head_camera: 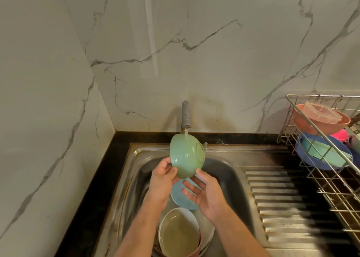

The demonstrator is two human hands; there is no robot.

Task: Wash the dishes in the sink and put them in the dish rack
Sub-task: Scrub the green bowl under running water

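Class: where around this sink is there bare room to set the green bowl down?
Free: the ridged drainboard between basin and rack. Crowded: the basin under the hands, holding a blue plate and stacked bowls; the rack's far end.

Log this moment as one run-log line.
step: rinsing | green bowl under running tap | left hand grips bowl | right hand open, fingertip touching | rack: not yet

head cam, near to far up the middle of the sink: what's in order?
white bowl holding murky water → light blue plate → green bowl gripped by the left hand, the right hand open beside it → tap running onto the bowl → marble wall.
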